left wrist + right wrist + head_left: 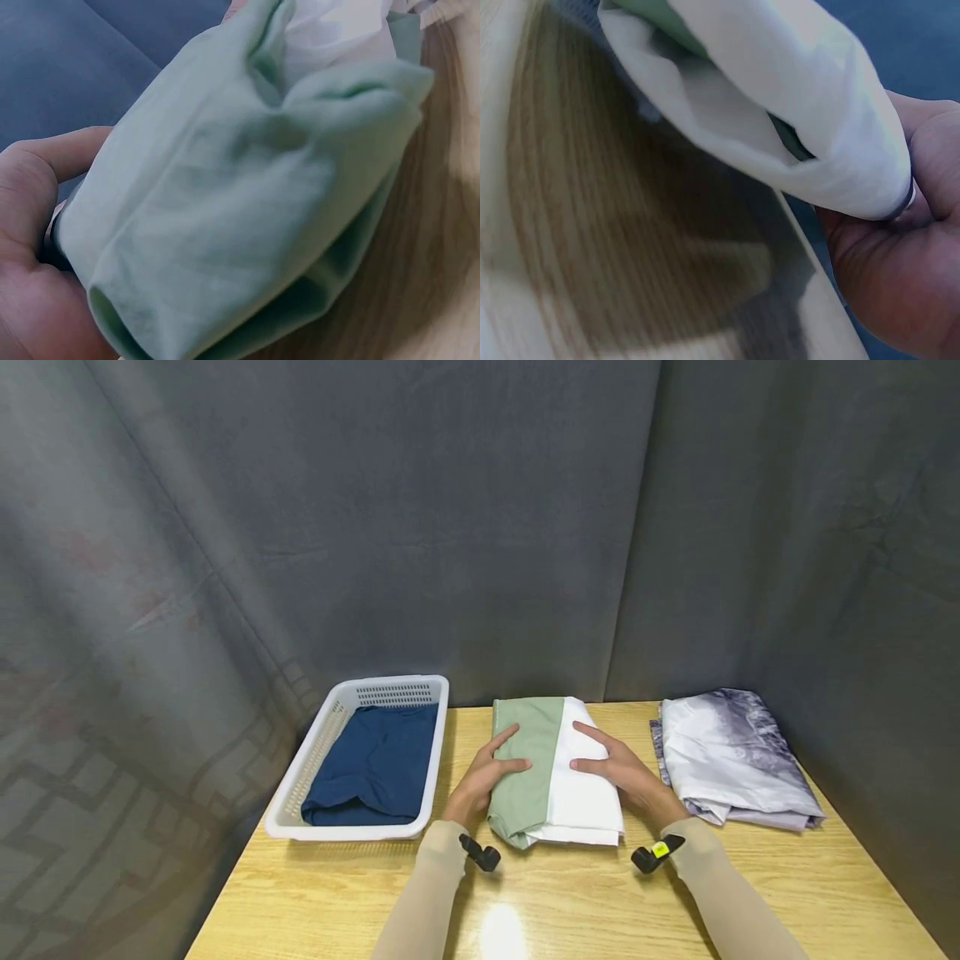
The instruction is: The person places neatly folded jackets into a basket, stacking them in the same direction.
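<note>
A folded green-and-white cloth [557, 768] is at the middle of the table, its green half on the left and its white half on the right. My left hand [487, 777] grips the green side, thumb and one finger lying over the top. From the opposite edge my right hand [621, 772] holds the white side in the same way. In the left wrist view, layered green folds [225, 202] hide most of the left fingers. The right wrist view shows the white edge [832, 127] held in the right hand [900, 277], its underside partly above the wood.
To the left stands a white plastic basket [281, 818] with a folded navy cloth [378, 764] inside. A folded white-and-grey patterned cloth [731, 756] lies at the right. Grey curtains [480, 527] enclose the wooden table [570, 910] at the back and sides.
</note>
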Tool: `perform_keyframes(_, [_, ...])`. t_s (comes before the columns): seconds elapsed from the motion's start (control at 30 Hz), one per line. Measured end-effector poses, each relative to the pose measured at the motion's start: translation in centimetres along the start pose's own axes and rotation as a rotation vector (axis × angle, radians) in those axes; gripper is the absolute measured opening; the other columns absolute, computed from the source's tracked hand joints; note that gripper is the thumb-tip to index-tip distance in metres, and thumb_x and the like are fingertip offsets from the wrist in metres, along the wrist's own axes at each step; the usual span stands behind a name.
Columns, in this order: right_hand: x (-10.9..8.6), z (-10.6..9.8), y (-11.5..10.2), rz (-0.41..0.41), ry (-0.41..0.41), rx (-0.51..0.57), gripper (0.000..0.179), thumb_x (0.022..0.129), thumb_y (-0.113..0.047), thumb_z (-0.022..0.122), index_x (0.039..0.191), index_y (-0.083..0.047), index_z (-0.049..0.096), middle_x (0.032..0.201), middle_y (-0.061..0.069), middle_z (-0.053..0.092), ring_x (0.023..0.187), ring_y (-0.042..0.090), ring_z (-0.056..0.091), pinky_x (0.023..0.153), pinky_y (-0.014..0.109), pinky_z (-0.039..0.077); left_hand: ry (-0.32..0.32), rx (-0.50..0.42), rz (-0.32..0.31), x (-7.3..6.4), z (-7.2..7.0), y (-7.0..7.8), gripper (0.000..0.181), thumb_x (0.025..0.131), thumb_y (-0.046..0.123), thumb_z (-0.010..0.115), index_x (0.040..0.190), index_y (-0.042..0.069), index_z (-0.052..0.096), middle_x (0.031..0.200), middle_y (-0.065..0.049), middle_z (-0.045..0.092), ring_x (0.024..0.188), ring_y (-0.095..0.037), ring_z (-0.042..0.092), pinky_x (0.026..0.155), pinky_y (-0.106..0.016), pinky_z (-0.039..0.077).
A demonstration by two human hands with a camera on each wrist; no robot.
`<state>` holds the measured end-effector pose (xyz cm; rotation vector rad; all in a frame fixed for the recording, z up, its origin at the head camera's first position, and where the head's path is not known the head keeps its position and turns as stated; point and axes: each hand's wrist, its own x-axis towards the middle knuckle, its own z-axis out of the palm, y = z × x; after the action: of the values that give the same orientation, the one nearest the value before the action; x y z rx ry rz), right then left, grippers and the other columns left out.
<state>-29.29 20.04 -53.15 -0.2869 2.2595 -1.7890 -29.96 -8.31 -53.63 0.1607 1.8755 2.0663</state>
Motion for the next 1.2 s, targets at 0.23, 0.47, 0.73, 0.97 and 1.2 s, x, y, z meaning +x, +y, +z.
perform_keyframes(0.23, [-0.3,-0.2,-1.2,-0.016,0.004,-0.032,0.09,0.096,-0.023,0.081,0.17,-0.018,0.03,0.178,0.02,0.017,0.158,0.04,0.023,0.118,0.051,0.039,0.011,0.016,0.019,-0.2,0.2,1.1,0.079,0.09,0.011,0.082,0.16,0.034,0.051,0.163,-0.016,0.046,0.126,-0.026,0.061,0.095,-0.036,0.059])
perform_keyframes(0.47, [-0.6,-0.5,-2.1,-0.066,0.0,-0.056,0.088,0.098,-0.023,0.079,0.17,-0.016,0.03,0.178,0.019,0.018,0.16,0.04,0.02,0.122,0.054,0.034,0.013,0.035,0.041,-0.1,0.2,1.9,0.08,0.089,0.01,0.082,0.159,0.034,0.051,0.164,-0.017,0.045,0.125,-0.026,0.061,0.094,-0.036,0.059])
perform_keyframes(0.73, [-0.8,-0.8,-3.0,-0.069,-0.015,0.015,0.087,0.098,-0.016,0.078,0.17,-0.016,0.029,0.176,0.024,0.018,0.108,0.028,0.07,0.081,0.031,0.062,0.012,0.012,0.039,-0.2,0.6,2.8,0.08,0.089,0.009,0.082,0.158,0.036,0.052,0.16,-0.016,0.049,0.117,-0.023,0.065,0.089,-0.036,0.061])
perform_keyframes(0.97, [-1.0,-1.0,-4.1,-0.064,-0.017,0.042,0.089,0.097,-0.014,0.078,0.171,-0.017,0.028,0.173,0.027,0.022,0.089,0.019,0.073,0.075,0.033,0.064,0.021,0.019,0.051,-0.5,0.8,3.7,0.08,0.089,0.012,0.083,0.157,0.039,0.053,0.166,-0.014,0.042,0.124,-0.025,0.062,0.092,-0.037,0.06])
perform_keyframes(1.2, [-1.1,-1.3,-4.7,-0.102,-0.002,-0.004,0.088,0.097,-0.016,0.08,0.17,-0.016,0.031,0.172,0.025,0.026,0.107,0.014,0.066,0.081,0.029,0.062,0.008,-0.007,0.059,-0.6,1.0,4.5,0.081,0.089,0.01,0.082,0.158,0.038,0.051,0.158,-0.016,0.052,0.119,-0.025,0.065,0.09,-0.037,0.061])
